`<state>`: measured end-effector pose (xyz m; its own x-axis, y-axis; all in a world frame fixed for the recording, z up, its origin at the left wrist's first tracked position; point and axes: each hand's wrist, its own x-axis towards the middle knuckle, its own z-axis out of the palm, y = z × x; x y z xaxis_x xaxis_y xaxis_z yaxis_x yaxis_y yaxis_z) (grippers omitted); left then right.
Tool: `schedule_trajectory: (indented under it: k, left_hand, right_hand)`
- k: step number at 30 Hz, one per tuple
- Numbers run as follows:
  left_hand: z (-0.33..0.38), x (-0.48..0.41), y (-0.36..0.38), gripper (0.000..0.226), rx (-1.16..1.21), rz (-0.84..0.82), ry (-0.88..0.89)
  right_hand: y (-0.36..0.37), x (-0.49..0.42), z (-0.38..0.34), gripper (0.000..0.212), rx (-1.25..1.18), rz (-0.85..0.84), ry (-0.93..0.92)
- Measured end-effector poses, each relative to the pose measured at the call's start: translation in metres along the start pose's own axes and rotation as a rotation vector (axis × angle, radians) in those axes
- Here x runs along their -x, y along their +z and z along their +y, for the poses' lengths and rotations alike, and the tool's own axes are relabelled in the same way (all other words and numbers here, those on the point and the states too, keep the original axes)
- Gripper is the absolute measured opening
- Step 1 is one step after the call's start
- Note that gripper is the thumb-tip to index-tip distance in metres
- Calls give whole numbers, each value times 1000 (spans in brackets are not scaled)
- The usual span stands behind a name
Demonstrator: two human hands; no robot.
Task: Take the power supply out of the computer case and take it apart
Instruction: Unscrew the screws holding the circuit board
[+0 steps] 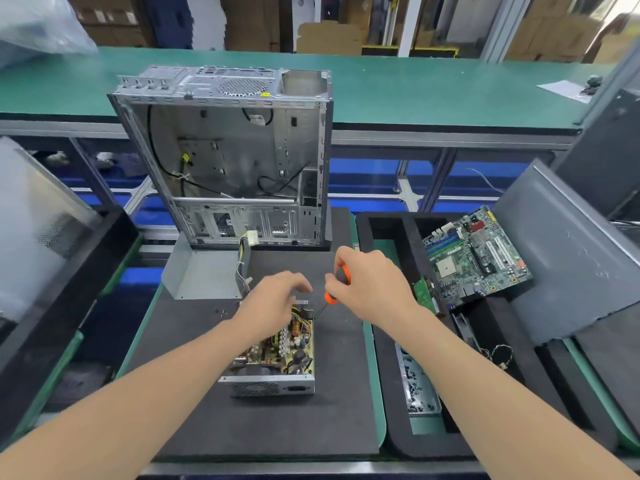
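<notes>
— Hands are apart, yes? What does each one do?
— Left hand (277, 299) lies on the far end of the supply (277, 355), fingers bent over its edge, I think to keep it from sliding. Right hand (370, 285) is clamped on the driver (341, 277), tip down at the supply's far right corner.
— Why that corner?
— Probably a screw holds the circuit there. The screw itself I cannot see.
— And where is the supply?
— Under the left hand, on the mat (242, 427), already out of the case (228, 150), which stands beyond both hands. Its cover (201, 275) lies beyond the left hand, out of the way.
</notes>
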<state>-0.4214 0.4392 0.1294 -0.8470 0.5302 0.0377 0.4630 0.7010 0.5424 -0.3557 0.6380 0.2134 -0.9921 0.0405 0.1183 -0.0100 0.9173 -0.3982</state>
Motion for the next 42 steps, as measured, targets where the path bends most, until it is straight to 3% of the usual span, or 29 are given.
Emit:
schedule_trajectory:
  k: [3,9,16,42]
  left_hand:
    - [6,-10,-4,68,40,-218,35]
    - [-5,-17,-7,68,18,-311,52]
    - [-8,-16,-9,69,83,-283,68]
    - [-15,-19,-5,71,125,-300,45]
  right_hand:
    - [6,-4,-2,25,10,-14,-8]
    - [16,-9,-9,24,53,4,-68]
    - [21,-12,-15,24,134,4,-131]
    - [27,-21,-19,22,105,-52,-92]
